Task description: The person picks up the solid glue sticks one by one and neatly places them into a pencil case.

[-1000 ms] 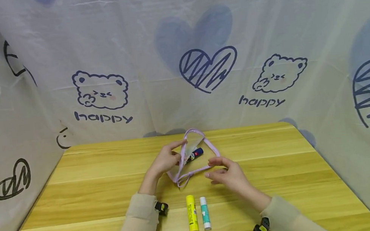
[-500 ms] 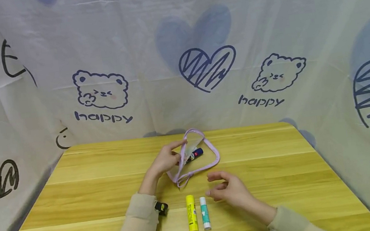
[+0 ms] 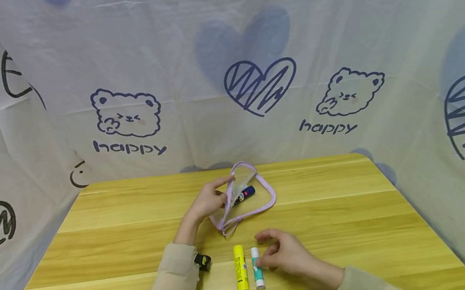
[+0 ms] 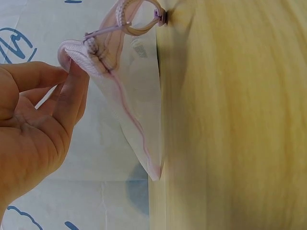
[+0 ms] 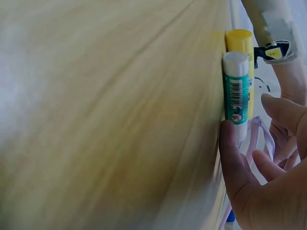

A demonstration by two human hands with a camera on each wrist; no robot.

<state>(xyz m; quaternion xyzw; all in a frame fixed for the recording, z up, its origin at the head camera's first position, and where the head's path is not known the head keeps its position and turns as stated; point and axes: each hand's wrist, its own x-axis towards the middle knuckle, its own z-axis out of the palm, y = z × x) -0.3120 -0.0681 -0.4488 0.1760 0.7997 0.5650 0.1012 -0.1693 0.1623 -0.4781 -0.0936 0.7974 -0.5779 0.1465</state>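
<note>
My left hand pinches the lilac-trimmed edge of a see-through zip pouch, keeping its mouth spread. In the left wrist view the pouch's pink band sits between thumb and fingers. Inside the pouch lies a dark blue-capped glue stick, its other end partly hidden. My right hand is beside a teal and white glue stick, with thumb and fingers apart. A fingertip overlaps that stick in the right wrist view. Left of it lies a larger yellow glue stick, parallel on the table.
The wooden table reaches back to a hanging white cloth printed with bears and hearts. Similar cloth hangs on both sides. A small black camera is strapped at my left wrist.
My right hand has left the pouch's front edge and come down toward me, reaching the teal glue stick. The left hand and pouch have stayed in place.
</note>
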